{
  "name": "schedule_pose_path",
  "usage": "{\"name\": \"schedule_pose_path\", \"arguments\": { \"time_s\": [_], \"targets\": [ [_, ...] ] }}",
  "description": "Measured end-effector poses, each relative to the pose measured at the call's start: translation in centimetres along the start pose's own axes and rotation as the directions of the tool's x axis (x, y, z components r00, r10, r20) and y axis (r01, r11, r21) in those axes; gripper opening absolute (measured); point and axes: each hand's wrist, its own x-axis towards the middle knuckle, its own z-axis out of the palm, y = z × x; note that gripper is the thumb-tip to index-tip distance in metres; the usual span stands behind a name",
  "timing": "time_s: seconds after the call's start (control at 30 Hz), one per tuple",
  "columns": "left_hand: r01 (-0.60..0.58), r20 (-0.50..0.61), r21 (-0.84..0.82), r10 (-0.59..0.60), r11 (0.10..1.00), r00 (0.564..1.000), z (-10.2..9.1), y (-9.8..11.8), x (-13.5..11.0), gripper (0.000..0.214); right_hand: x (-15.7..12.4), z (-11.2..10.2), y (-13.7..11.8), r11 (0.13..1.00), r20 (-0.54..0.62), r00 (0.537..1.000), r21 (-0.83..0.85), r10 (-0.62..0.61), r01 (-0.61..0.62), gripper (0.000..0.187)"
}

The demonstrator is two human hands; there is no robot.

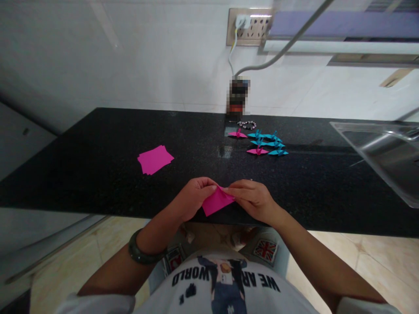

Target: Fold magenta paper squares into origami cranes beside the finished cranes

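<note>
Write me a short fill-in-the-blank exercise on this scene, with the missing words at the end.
1. The left hand and the right hand hold a piece of paper whose colour is ____.
2. Among the folded birds, the number of pink ones is ____.
3. The dark bangle circles the person's ____ arm.
4. In the picture, the stack of sheets lies left of the folded birds, while the sink lies to their ____.

Missing words: pink; two; left; right.
</note>
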Motion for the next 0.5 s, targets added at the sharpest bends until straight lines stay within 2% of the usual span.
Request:
{"name": "schedule_pose_path", "arguments": {
  "time_s": [0.23,0.37,0.5],
  "targets": [
    [0.053,0.014,-0.107,-0.052,0.993,0.999,-0.2,0.06,0.36,0.009,0.14,-0.84,0.65,0.95,0.161,0.981,-0.275,-0.107,0.148,0.038],
    [0.054,0.005,-0.11,-0.053,0.992,0.999,-0.2,0.21,0.5,0.01,0.16,-0.7,0.85,0.893,0.197,0.963,-0.378,-0.181,0.245,0.037],
    [0.055,-0.015,-0.12,-0.057,0.991,0.998,-0.18,0.34,0.55,0.01,0.11,-0.42,0.7,0.853,0.219,0.96,-0.453,-0.177,0.26,0.042]
  ]
}}
